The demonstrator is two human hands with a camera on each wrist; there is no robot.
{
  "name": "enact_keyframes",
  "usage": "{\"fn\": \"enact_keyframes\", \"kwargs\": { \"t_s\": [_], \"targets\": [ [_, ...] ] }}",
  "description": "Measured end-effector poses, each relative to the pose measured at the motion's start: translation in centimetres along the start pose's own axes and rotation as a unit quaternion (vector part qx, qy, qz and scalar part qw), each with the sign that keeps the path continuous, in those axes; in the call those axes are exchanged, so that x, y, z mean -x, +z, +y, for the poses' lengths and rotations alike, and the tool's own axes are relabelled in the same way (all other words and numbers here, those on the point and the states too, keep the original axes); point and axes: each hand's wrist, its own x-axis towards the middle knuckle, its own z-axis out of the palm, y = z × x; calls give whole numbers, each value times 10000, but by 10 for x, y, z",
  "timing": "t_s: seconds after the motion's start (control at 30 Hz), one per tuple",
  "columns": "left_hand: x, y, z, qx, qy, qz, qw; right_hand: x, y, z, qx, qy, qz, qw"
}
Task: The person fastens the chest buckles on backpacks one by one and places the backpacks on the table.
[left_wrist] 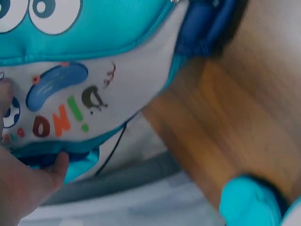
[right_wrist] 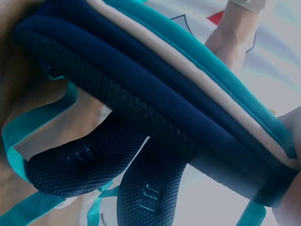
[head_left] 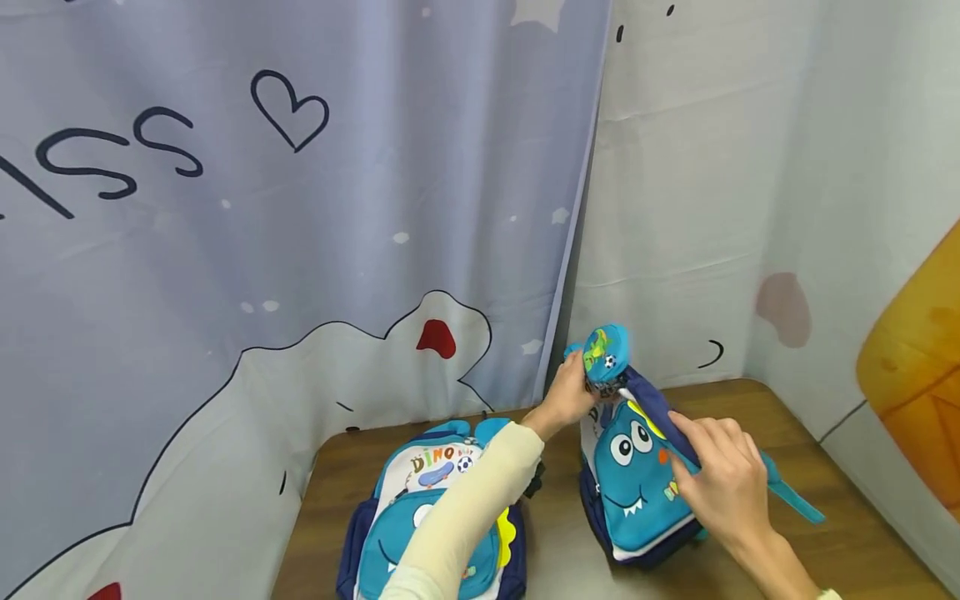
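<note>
A child's teal, white and navy dinosaur backpack (head_left: 637, 479) stands on the right of the table, leaning slightly. At its top my left hand (head_left: 567, 396) grips the edge, beside a round blue piece (head_left: 606, 352) with a green dinosaur and ball. In the left wrist view the thumb (left_wrist: 59, 169) presses at the top rim, below the DINO lettering. My right hand (head_left: 723, 483) grips the navy side of the same bag. The right wrist view shows that navy side (right_wrist: 141, 89) and two padded shoulder straps (right_wrist: 150, 188) hanging down; most of that hand is cut off.
A second, matching dinosaur backpack (head_left: 427, 500) lies at the left of the wooden table (head_left: 555, 533), partly covered by my left sleeve. One teal webbing strap (head_left: 795, 496) sticks out to the right. Printed curtains (head_left: 450, 208) hang behind the table.
</note>
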Motion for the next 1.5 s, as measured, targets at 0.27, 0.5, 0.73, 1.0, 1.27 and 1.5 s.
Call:
{"fn": "enact_keyframes", "kwargs": {
  "t_s": [0.27,0.5,0.73,1.0,1.27,1.5],
  "targets": [
    [6,-46,-8,170,350,-1487,9881,-10,6,-7,193,-846,36,9962],
    [2,-83,-10,1814,-975,-1918,9596,-20,13,-25,399,-1562,237,9866],
    [3,-90,-14,3172,-2063,-1549,9126,-15,25,-49,351,-1935,426,9795],
    [19,-87,-22,2283,-2003,-1904,9335,19,45,-67,-685,-1411,282,9872],
    [33,-56,-29,2033,-1903,-2046,9384,61,59,-74,-868,-984,-291,9909],
    [51,-28,-37,2030,-2158,-1770,9386,86,75,-77,-979,-1047,-753,9868]
  ]
}}
